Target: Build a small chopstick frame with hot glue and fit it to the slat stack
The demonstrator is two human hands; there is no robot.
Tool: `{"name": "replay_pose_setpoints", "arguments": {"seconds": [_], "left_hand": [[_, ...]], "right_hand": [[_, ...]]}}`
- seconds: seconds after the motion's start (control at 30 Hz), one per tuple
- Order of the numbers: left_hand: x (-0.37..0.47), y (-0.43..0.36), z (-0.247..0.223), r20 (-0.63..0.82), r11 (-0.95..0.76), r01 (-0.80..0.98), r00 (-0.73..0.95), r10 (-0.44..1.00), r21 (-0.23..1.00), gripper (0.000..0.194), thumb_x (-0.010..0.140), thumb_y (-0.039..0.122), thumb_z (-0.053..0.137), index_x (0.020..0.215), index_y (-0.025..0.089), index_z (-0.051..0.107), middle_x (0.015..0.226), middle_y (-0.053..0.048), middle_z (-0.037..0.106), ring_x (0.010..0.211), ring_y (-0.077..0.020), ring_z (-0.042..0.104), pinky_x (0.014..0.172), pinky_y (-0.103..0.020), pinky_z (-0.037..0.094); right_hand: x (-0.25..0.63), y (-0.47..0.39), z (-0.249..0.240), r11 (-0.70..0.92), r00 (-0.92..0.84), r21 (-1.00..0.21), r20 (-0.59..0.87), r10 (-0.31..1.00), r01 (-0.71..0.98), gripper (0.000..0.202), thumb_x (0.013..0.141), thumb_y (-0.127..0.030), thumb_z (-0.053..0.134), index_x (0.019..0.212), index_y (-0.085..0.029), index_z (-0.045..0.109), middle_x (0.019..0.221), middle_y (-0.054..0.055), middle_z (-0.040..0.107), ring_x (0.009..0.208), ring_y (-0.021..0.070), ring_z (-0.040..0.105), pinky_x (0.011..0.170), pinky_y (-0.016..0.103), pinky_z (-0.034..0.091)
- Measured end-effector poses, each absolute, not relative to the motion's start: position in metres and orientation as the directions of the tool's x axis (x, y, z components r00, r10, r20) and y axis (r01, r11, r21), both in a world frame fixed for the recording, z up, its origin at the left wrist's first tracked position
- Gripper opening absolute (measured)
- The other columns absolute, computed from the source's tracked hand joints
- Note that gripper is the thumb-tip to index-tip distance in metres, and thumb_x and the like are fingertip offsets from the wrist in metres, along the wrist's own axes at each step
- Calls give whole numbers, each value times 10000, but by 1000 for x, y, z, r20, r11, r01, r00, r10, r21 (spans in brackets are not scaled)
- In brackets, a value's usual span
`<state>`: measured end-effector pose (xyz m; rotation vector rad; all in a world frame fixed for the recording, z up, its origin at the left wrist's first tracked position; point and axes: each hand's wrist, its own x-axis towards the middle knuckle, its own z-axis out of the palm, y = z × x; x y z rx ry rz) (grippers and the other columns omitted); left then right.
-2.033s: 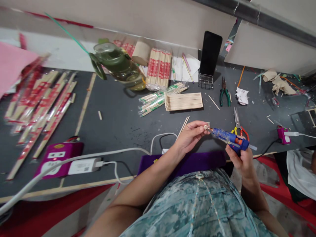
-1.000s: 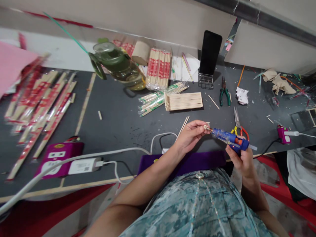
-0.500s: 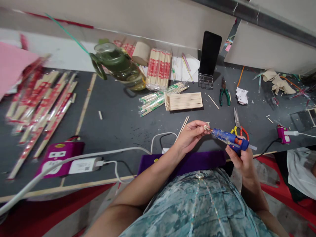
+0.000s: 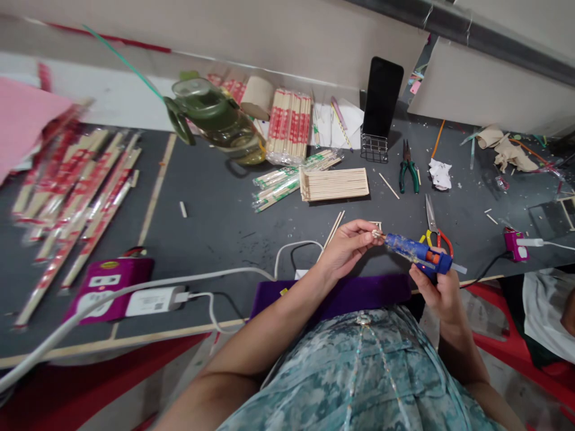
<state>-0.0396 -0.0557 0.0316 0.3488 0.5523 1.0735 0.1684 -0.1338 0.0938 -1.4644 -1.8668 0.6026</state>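
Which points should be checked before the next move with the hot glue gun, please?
1. Hot glue gun gripped in the right hand: ok.
2. Small pale piece pinched in the left hand: ok.
3. Left fingertips well away from the nozzle: not ok, they look very close.
4. Glue stick in the gun: ok, its end sticks out at the back.
5. Nozzle hot: cannot tell.

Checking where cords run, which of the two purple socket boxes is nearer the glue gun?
The rightmost box, right of the scissors; the other box lies far left, near red-wrapped chopsticks.
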Motion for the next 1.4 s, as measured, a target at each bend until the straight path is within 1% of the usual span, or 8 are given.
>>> {"name": "replay_pose_setpoints", "arguments": {"seconds": [0.17, 0.33, 0.53, 0.67, 0.8, 0.97, 1.23, 1.4], "left_hand": [[-40, -56, 32, -272, 444, -734, 352, 896, 514, 332, 559, 277, 995, 746, 143, 756, 762, -21, 758, 647, -99, 687, 709, -214, 577], [-40, -55, 34, -264, 437, -739, 348, 899, 513, 330, 555, 284, 998, 743, 143, 767, 763, -19, 760, 628, -86, 675, 701, -205, 579], [-40, -56, 33, -282, 447, -736, 348, 894, 508, 338, 557, 292, 998, 764, 138, 781, 730, -22, 753, 627, -88, 672, 712, -210, 583], [-40, -56, 33, -283, 454, -731, 356, 891, 510, 340, 553, 297, 1000, 767, 139, 789, 737, -25, 756, 626, -86, 674, 701, -199, 580], [-40, -56, 34, -274, 444, -734, 350, 896, 514, 333, 548, 302, 1001, 770, 155, 801, 715, -18, 756, 622, -85, 680, 709, -198, 594], [-39, -55, 35, -263, 431, -756, 342, 902, 493, 312, 546, 279, 1002, 747, 159, 794, 757, -23, 773, 611, -74, 677, 664, -169, 572], [-39, -55, 37, -277, 430, -753, 332, 902, 497, 323, 532, 279, 1006, 730, 156, 782, 743, -19, 763, 602, -77, 666, 656, -180, 563], [-39, -56, 36, -282, 435, -749, 334, 899, 500, 325, 543, 294, 1003, 745, 152, 792, 743, -25, 764, 602, -75, 668, 678, -183, 575]], "right_hand": [[170, -134, 94, 249, -142, -721, 208, 968, 647, 237, 944, -345, 646, 1157, -240, 644, 1077, 67, 700, 924, 230, 706, 833, 362, 604], [171, -135, 93, 229, -121, -748, 196, 973, 623, 254, 930, -327, 669, 1165, -236, 639, 1076, 62, 707, 886, 215, 708, 830, 353, 601], [171, -133, 93, 252, -95, -743, 247, 964, 620, 181, 929, -307, 668, 1095, -235, 657, 1034, 54, 696, 886, 203, 693, 823, 341, 592], [171, -132, 93, 253, -109, -738, 238, 965, 626, 206, 930, -310, 667, 1121, -233, 654, 1032, 59, 690, 889, 204, 691, 818, 342, 593], [171, -133, 91, 274, -106, -733, 267, 958, 622, 163, 935, -300, 659, 1086, -240, 659, 1009, 57, 692, 877, 207, 689, 817, 349, 595], [172, -135, 90, 243, -102, -738, 231, 968, 630, 258, 932, -322, 664, 1178, -246, 645, 1064, 64, 697, 899, 212, 690, 833, 355, 593], [170, -133, 92, 230, -116, -762, 202, 973, 606, 227, 932, -325, 667, 1142, -241, 650, 1027, 50, 695, 870, 194, 684, 814, 323, 586], [171, -133, 91, 219, -107, -766, 194, 975, 604, 205, 933, -326, 667, 1115, -233, 657, 1016, 54, 688, 869, 196, 682, 823, 335, 582]]}}
